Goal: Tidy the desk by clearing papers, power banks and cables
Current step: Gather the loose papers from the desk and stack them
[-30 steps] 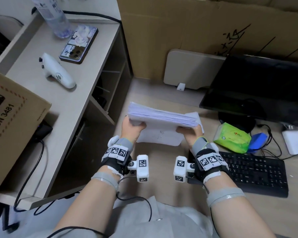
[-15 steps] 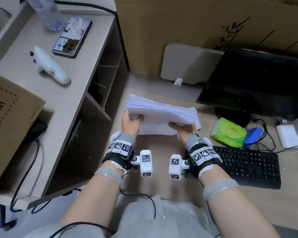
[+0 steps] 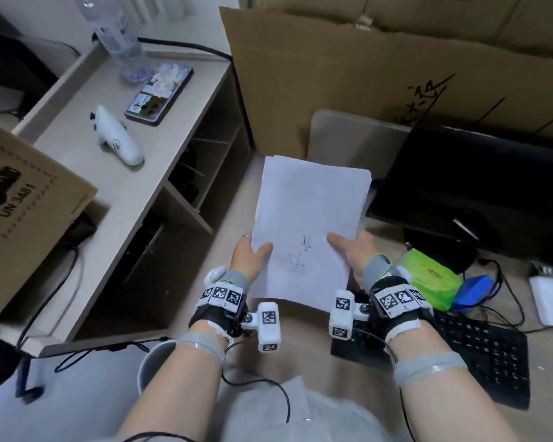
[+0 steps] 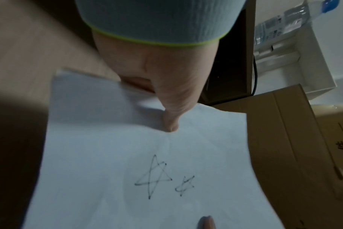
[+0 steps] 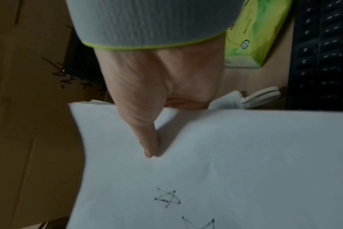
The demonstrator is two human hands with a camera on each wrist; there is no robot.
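A stack of white papers (image 3: 310, 218) with two pen-drawn stars on the top sheet is held above the desk, its face turned up toward me. My left hand (image 3: 251, 255) grips its left edge, thumb on top, fingers underneath. My right hand (image 3: 353, 248) grips the right edge the same way. The left wrist view shows the thumb pressed on the papers (image 4: 147, 155) above the stars. In the right wrist view the thumb lies on the papers (image 5: 225, 155) too. A white power bank (image 3: 551, 299) with cables (image 3: 508, 282) lies at the far right of the desk.
A black keyboard (image 3: 479, 355), a green tissue pack (image 3: 428, 275) and a blue object (image 3: 474, 291) lie right of my hands. A monitor (image 3: 479, 186) and cardboard (image 3: 364, 74) stand behind. The left shelf (image 3: 115, 193) carries a phone (image 3: 158, 94), bottle (image 3: 118, 33), white controller (image 3: 118, 143) and box (image 3: 16, 199).
Both hands have tipped the paper stack from lying flat and edge-on to standing face-up toward me, so the top sheet with the stars now shows.
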